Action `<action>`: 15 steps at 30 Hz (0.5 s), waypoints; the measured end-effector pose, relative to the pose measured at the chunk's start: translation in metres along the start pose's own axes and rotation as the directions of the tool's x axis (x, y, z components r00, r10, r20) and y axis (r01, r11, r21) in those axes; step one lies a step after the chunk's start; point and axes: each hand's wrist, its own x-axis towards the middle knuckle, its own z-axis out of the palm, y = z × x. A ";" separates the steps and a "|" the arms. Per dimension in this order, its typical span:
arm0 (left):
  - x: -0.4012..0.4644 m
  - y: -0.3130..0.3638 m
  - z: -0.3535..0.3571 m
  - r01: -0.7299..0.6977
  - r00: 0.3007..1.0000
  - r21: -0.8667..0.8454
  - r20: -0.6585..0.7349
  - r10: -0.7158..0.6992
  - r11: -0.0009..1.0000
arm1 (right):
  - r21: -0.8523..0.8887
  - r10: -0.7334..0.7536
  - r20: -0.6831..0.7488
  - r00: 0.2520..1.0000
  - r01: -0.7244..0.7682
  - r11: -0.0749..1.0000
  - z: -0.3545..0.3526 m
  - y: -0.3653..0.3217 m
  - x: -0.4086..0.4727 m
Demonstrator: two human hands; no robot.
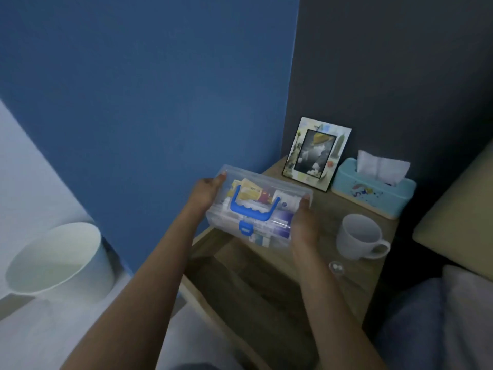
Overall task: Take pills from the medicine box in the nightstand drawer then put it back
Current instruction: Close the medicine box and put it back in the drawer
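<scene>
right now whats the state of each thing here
medicine box: lid shut, latch down, held in the air
left hand: gripping box end
right hand: gripping other end
drawer: open
mug: upright
pill dish: two pills inside
tissue box: tissue sticking out

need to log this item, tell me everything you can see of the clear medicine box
The medicine box is a clear plastic case with a blue handle folded flat on its lid and a blue front latch that looks closed. Packets and boxes show through its walls. Tilted slightly, it is held over the open drawer, left hand and right hand gripping its ends.
</scene>
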 end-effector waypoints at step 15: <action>-0.059 -0.093 -0.048 -0.038 0.994 0.000 0.106 0.038 0.999 | 0.210 0.140 -0.083 0.987 -0.120 0.970 0.030 0.112 -0.113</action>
